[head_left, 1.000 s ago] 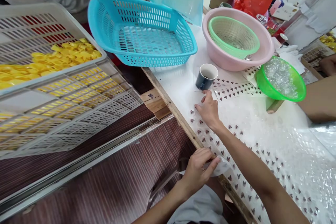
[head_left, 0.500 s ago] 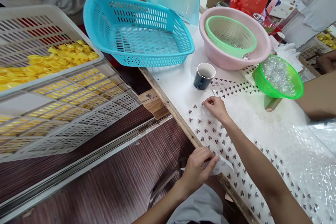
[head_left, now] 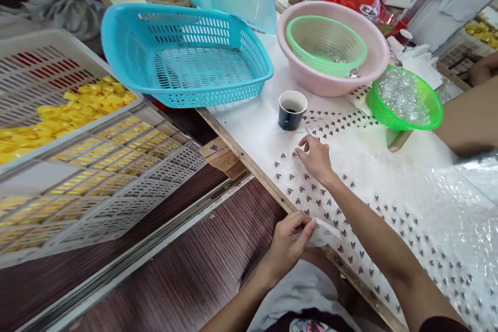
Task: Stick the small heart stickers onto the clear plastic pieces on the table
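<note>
My right hand [head_left: 316, 157] rests on the white table [head_left: 257, 124] among rows of small dark pieces [head_left: 303, 192], fingertips pinched close to one of them; what they grip is too small to see. A dark cup [head_left: 291, 109] stands just beyond that hand. My left hand [head_left: 290, 241] is at the table's near edge, fingers closed on a thin white sheet [head_left: 324, 232].
A blue basket [head_left: 182, 57] sits at the table's far left. A pink basin [head_left: 330, 52] holds a green colander [head_left: 326, 44]. A green bowl [head_left: 404, 98] of clear pieces stands right. Another person's arm [head_left: 467, 119] reaches in from the right. Grey trays [head_left: 78, 129] hold yellow parts at left.
The view has shifted, so everything sits lower and more to the left in the picture. My right hand stays by the cup, its fingers slightly more spread. The left hand keeps the sheet.
</note>
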A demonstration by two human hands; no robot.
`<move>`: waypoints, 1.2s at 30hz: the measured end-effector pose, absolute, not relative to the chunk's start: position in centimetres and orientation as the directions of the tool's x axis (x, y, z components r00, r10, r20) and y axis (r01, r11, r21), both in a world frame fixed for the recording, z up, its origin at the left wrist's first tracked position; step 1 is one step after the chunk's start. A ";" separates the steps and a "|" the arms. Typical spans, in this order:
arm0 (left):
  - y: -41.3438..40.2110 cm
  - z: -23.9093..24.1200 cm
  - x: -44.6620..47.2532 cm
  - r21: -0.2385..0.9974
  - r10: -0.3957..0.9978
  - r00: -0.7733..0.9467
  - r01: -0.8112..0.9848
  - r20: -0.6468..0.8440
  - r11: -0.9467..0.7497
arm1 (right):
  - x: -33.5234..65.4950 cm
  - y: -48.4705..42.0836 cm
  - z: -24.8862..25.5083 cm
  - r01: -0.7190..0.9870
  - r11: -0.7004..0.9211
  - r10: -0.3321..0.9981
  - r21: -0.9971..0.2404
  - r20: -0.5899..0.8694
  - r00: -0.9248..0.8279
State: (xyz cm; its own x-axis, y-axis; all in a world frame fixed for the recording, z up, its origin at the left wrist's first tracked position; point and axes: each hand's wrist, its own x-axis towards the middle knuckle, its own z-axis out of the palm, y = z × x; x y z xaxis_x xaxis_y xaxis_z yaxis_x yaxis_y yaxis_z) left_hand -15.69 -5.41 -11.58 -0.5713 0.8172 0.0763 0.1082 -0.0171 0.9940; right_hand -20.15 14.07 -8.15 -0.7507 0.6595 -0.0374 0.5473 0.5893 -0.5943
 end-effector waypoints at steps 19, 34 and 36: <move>-4.9 -8.4 -16.1 0.467 0.865 -0.304 -0.879 -0.400 -0.093 | -8.0 6.6 -2.5 0.088 0.603 0.295 -0.793 0.119 -0.948; -5.0 -7.5 -14.9 0.972 0.626 -0.768 -0.225 -0.135 -0.067 | -4.6 8.3 -2.5 0.237 0.590 0.539 -0.772 0.159 -0.827; -4.9 -7.6 -14.8 0.982 0.626 -0.770 -0.185 -0.124 -0.032 | -4.4 8.7 -2.4 0.225 0.552 0.571 -0.803 0.167 -0.803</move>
